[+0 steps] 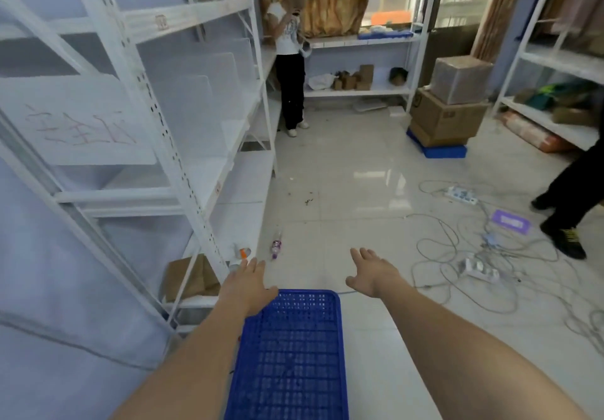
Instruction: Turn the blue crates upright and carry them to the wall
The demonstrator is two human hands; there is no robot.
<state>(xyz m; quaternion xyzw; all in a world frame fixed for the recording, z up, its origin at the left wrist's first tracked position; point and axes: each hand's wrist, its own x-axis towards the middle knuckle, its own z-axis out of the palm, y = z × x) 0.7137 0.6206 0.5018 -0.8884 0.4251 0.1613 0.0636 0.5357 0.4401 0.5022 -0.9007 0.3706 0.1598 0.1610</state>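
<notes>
A blue perforated plastic crate [291, 357] lies on the white tiled floor right below me, its slotted flat face turned up. My left hand [246, 284] hovers over its far left corner, fingers spread, holding nothing. My right hand [371, 274] is stretched out beyond the crate's far right corner, fingers apart and empty, apart from the crate. A second blue crate [444, 151] sits farther off at the right, under stacked cardboard boxes [447, 115].
White metal shelving [196, 125] runs along the left. A person [289, 56] stands at the back by more shelves. Power strips and tangled cables [474, 256] spread over the floor at right, beside another person's legs [568, 210]. A small bottle [276, 247] lies on the tiles ahead.
</notes>
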